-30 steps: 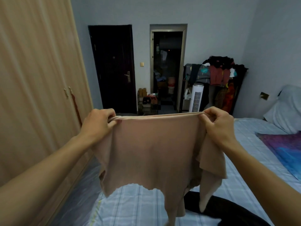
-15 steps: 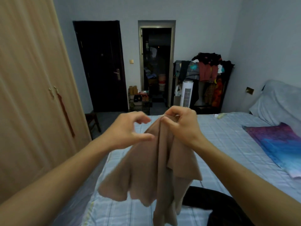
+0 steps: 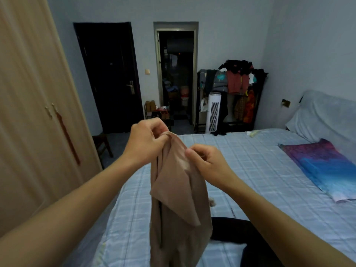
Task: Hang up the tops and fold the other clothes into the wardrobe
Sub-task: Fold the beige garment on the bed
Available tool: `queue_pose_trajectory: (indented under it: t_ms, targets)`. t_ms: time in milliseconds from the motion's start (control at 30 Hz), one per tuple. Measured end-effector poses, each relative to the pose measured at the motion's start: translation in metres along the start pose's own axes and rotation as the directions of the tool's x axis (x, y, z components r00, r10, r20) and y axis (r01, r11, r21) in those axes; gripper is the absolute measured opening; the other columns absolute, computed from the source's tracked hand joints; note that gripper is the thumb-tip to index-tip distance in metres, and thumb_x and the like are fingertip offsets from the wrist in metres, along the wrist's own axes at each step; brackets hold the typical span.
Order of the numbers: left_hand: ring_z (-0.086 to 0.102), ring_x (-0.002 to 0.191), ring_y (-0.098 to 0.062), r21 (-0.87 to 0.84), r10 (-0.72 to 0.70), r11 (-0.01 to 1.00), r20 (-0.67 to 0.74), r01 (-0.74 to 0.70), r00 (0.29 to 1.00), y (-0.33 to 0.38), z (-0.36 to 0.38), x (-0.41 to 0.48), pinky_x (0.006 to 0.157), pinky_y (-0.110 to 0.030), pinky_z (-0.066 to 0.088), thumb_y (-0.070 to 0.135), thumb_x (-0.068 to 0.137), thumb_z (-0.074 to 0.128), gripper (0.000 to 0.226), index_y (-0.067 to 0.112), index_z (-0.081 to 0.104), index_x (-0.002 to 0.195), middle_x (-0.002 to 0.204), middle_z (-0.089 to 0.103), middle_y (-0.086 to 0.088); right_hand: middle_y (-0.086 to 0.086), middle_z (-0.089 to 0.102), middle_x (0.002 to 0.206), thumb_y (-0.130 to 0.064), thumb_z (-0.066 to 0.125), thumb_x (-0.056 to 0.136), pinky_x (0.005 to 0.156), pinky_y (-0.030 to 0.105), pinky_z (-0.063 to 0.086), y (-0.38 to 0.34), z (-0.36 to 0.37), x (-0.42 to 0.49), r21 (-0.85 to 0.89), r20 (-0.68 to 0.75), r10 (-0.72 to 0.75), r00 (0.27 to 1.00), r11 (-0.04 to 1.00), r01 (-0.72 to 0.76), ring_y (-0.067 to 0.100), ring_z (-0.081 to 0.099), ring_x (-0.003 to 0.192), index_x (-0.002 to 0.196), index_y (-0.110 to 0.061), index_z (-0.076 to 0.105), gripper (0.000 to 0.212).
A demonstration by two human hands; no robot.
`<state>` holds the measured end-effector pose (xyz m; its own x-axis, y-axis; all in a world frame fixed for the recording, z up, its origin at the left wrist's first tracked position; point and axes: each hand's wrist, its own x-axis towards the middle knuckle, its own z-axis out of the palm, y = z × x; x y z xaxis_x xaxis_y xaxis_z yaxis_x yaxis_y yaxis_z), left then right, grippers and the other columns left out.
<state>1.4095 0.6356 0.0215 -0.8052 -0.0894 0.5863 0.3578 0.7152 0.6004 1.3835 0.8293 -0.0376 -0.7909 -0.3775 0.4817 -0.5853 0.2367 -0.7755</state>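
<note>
— Grip first: your left hand (image 3: 148,140) pinches the top hem of the beige garment (image 3: 179,189) between thumb and curled fingers. Your right hand (image 3: 209,163) nips a fold just below it, on the right side.

— And the garment itself hangs bunched in the air over the near left corner of the bed (image 3: 250,160). It touches nothing but your hands. A black garment (image 3: 237,232) lies on the sheet at the near edge, just right of it.

— To do this step well, I would say: find a seam or shoulder with each hand before you draw them apart, so the cloth opens flat and not twisted. Keep it lifted off the black garment so the two do not tangle.

— If it proves to be a top, it needs a hanger, and I see none in reach. The wardrobe (image 3: 28,112) on your left has its doors shut, so you will need one hand free.

— Any label or writing?

— None that you could read here. No tag shows on the cloth, and nothing in the room carries legible print.
</note>
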Motion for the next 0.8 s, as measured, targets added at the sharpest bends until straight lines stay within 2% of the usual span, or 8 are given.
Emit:
queue_pose_trajectory:
  t_ms: [67, 133, 233, 333, 400, 567, 700, 800]
  targets:
    - [0.064, 0.068, -0.014, -0.001, 0.006, 1.0, -0.026, -0.006, 1.0, 0.0, -0.006, 0.005, 0.059, -0.028, 0.052, 0.014, 0.086, 0.072, 0.012, 0.021, 0.07, 0.076, 0.071, 0.068, 0.003, -0.009, 0.06, 0.065, -0.018, 0.056, 0.099, 0.056, 0.027, 0.044, 0.009, 0.0, -0.006, 0.013, 0.009, 0.036, 0.999, 0.999, -0.036, 0.009, 0.054, 0.059, 0.079, -0.016, 0.067, 0.023]
    - [0.065, 0.069, -0.015, 0.017, 0.025, 1.0, -0.044, -0.024, 0.999, 0.001, -0.011, 0.009, 0.061, -0.032, 0.055, 0.014, 0.086, 0.072, 0.011, 0.02, 0.07, 0.076, 0.071, 0.069, 0.002, -0.005, 0.068, 0.074, -0.01, 0.061, 0.094, 0.06, 0.032, 0.053, 0.017, 0.002, -0.011, 0.039, 0.042, 0.076, 0.996, 0.996, -0.078, 0.015, 0.063, 0.066, 0.087, -0.017, 0.071, 0.014]
    - [0.065, 0.069, -0.018, 0.034, 0.039, 0.999, -0.081, -0.037, 0.996, 0.001, -0.018, 0.016, 0.061, -0.036, 0.055, 0.012, 0.085, 0.071, 0.011, 0.019, 0.07, 0.076, 0.071, 0.068, 0.001, -0.008, 0.072, 0.086, -0.016, 0.072, 0.087, 0.068, 0.021, 0.052, 0.024, 0.007, -0.019, 0.061, 0.134, 0.046, 0.99, 0.997, -0.055, 0.007, 0.068, 0.079, 0.092, -0.027, 0.071, 0.012]
    - [0.06, 0.062, -0.012, 0.047, 0.049, 0.998, -0.116, -0.044, 0.992, 0.0, -0.024, 0.023, 0.056, -0.031, 0.051, 0.013, 0.084, 0.071, 0.012, 0.02, 0.069, 0.074, 0.068, 0.066, 0.002, -0.02, 0.071, 0.088, -0.026, 0.08, 0.076, 0.073, 0.011, 0.047, 0.031, 0.02, -0.025, -0.071, 0.167, 0.033, 0.985, 0.997, -0.022, 0.002, 0.067, 0.085, 0.088, -0.041, 0.066, 0.024]
    - [0.059, 0.061, -0.008, 0.048, 0.061, 0.997, -0.139, -0.054, 0.988, -0.001, -0.029, 0.026, 0.055, -0.024, 0.049, 0.014, 0.085, 0.071, 0.012, 0.021, 0.068, 0.075, 0.069, 0.066, 0.003, -0.02, 0.07, 0.081, -0.021, 0.079, 0.075, 0.069, 0.01, 0.046, 0.041, 0.032, -0.025, -0.153, 0.142, 0.047, 0.989, 0.988, -0.025, 0.0, 0.067, 0.082, 0.08, -0.042, 0.065, 0.025]
    - [0.061, 0.063, -0.008, 0.087, 0.071, 0.995, -0.17, -0.057, 0.983, -0.015, -0.048, 0.03, 0.056, -0.026, 0.051, 0.016, 0.085, 0.071, 0.016, 0.026, 0.067, 0.074, 0.069, 0.066, 0.007, -0.007, 0.063, 0.067, -0.006, 0.063, 0.085, 0.064, 0.028, 0.05, 0.058, 0.043, -0.013, -0.226, -0.066, 0.092, 0.994, 0.969, -0.104, 0.005, 0.058, 0.064, 0.074, -0.02, 0.062, 0.017]
    - [0.057, 0.058, -0.002, 0.167, 0.02, 0.986, -0.143, 0.004, 0.989, -0.043, -0.068, 0.03, 0.052, -0.022, 0.044, 0.019, 0.085, 0.073, 0.017, 0.029, 0.066, 0.072, 0.066, 0.065, 0.01, -0.006, 0.063, 0.07, -0.009, 0.055, 0.095, 0.058, 0.016, 0.041, 0.048, 0.024, 0.004, -0.094, -0.273, 0.144, 0.951, 0.98, -0.176, 0.001, 0.055, 0.064, 0.081, -0.022, 0.056, 0.019]
    - [0.056, 0.058, -0.003, 0.207, -0.026, 0.977, -0.093, 0.045, 0.995, -0.065, -0.076, 0.025, 0.055, -0.022, 0.041, 0.017, 0.084, 0.075, 0.02, 0.029, 0.065, 0.071, 0.065, 0.065, 0.01, -0.004, 0.063, 0.075, -0.008, 0.055, 0.096, 0.061, 0.011, 0.04, 0.029, -0.001, 0.02, -0.091, -0.413, 0.074, 0.908, 0.988, -0.122, 0.007, 0.058, 0.07, 0.088, -0.017, 0.057, 0.012]
